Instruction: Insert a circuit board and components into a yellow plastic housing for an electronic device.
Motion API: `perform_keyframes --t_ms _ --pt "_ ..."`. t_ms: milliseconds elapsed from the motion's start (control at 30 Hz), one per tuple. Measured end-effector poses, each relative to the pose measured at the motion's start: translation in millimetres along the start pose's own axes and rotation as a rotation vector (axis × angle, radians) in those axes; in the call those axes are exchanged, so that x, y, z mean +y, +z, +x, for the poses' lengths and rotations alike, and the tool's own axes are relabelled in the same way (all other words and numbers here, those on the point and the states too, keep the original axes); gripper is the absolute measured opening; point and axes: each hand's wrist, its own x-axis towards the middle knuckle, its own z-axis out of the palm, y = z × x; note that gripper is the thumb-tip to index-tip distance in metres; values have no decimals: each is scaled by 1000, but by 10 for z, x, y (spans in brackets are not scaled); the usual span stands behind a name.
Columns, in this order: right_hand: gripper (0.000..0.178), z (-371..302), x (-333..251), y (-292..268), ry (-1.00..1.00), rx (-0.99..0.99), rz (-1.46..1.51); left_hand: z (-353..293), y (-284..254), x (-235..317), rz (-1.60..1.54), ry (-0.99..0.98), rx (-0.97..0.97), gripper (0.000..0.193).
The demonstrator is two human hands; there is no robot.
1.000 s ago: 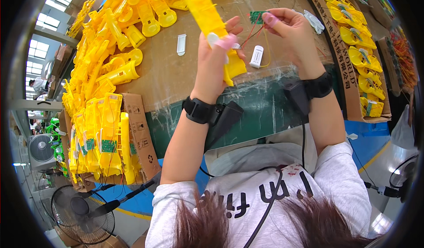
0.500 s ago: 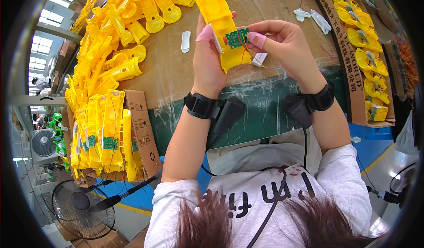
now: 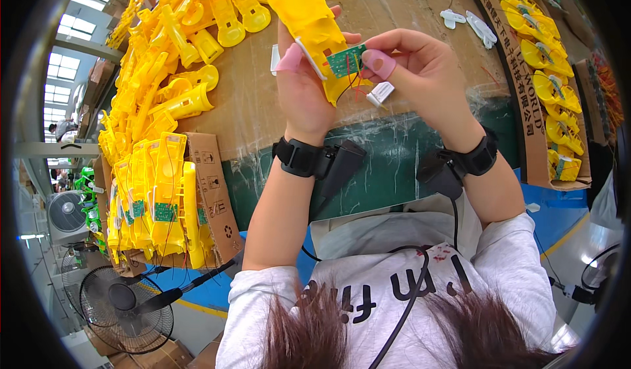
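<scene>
My left hand point(image 3: 303, 96) is wrapped round a long yellow plastic housing point(image 3: 303, 15), which tilts up to the far left. A thin white strip point(image 3: 310, 59) lies along the housing's near left edge, beside my thumb. Between the thumb and fingers of my right hand point(image 3: 414, 60) is a small green circuit board point(image 3: 346, 61), held by its right edge against the lower end of the housing. Thin red wires hang from the board. Just below it is a small white block-shaped part point(image 3: 380, 94). Pink covers wrap both thumbs.
Yellow housings are heaped point(image 3: 177, 60) at the left. Below them stands a carton point(image 3: 209, 191) of housings with boards. Another long carton point(image 3: 519, 86) of yellow parts is at the right. White plastic pieces point(image 3: 481, 30) lie on the cardboard table cover. A fan point(image 3: 125, 303) stands lower left.
The housing has tipped further to the left and turned in my left hand. The circuit board has shifted slightly left, still pinched in my right hand.
</scene>
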Motion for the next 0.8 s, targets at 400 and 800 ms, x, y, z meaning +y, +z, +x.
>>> perform_keyframes --t_ms 400,800 --pt "15 -47 36 78 -57 83 -211 -49 30 -11 73 -38 1 34" --pt "12 -14 28 46 14 67 -73 -48 49 -60 20 -55 -32 27"
